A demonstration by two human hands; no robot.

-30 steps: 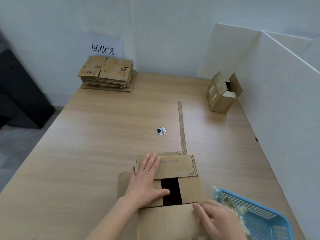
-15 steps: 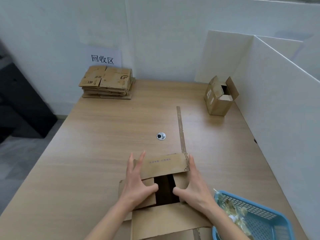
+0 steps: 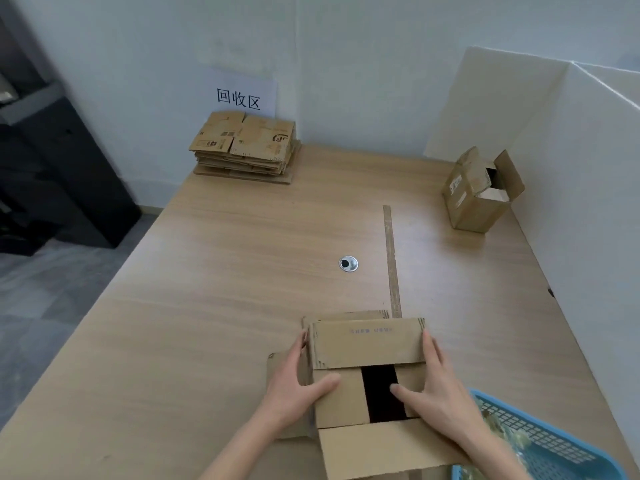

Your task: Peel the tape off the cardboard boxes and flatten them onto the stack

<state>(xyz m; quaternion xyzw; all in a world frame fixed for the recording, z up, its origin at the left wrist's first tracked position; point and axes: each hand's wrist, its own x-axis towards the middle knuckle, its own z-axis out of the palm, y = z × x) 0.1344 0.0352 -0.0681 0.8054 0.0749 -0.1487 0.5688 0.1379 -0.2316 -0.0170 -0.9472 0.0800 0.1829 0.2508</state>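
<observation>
A brown cardboard box (image 3: 369, 344) stands at the near edge of the wooden table (image 3: 214, 306). Its top flaps lie folded in, with a dark gap between the two inner ones. My left hand (image 3: 294, 386) clasps the box's left side, fingers along the wall and thumb on the top flap. My right hand (image 3: 436, 393) holds the right side the same way, its thumb at the dark gap. The stack of flattened boxes (image 3: 246, 147) lies at the far left against the wall, under a paper sign.
A second open box (image 3: 478, 195) sits at the far right by the white partition (image 3: 588, 168). A blue basket (image 3: 554, 445) with crumpled tape is at my right wrist. A thin cardboard strip (image 3: 391, 261) and a metal cable grommet (image 3: 348, 263) lie mid-table.
My left hand left the top of the box and my right hand left the near flap; both now clasp its sides. The box looks squarer and taller.
</observation>
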